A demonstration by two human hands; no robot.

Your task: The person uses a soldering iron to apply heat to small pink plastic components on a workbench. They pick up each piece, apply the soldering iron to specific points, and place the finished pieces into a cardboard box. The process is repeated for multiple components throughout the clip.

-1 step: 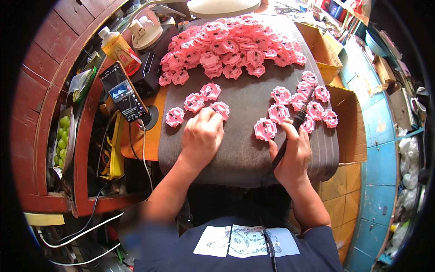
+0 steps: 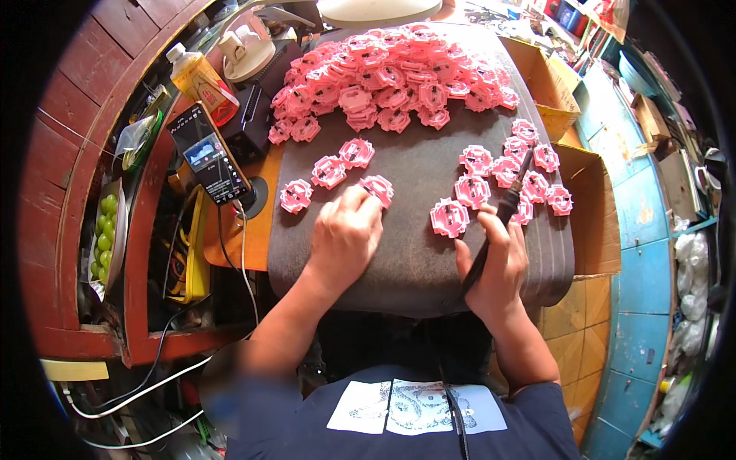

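Observation:
My left hand (image 2: 349, 234) is over the middle of the dark mat (image 2: 406, 268), its fingers closed on the near edge of a pink plastic part (image 2: 377, 190). Farther left, three more pink parts (image 2: 330, 172) lie in a slanting row. In my right hand (image 2: 497, 264) is a black, pen-shaped soldering iron (image 2: 509, 203) with a cord, tip pointing up and away. Its tip passes over a loose group of several pink parts (image 2: 472, 191) on the right. Each part has a frilled outline and a small dark piece in the middle.
A big heap of pink parts (image 2: 391, 80) covers the mat's far end. On the left are a lit phone (image 2: 208, 157) on a stand, a bottle (image 2: 201, 80) and a tray of green fruit (image 2: 106, 238). Open cardboard boxes (image 2: 590, 207) stand along the mat's right edge.
My left hand and the pink part in it have shifted slightly to the right. The soldering iron has moved very slightly in my right hand; the other parts lie as before.

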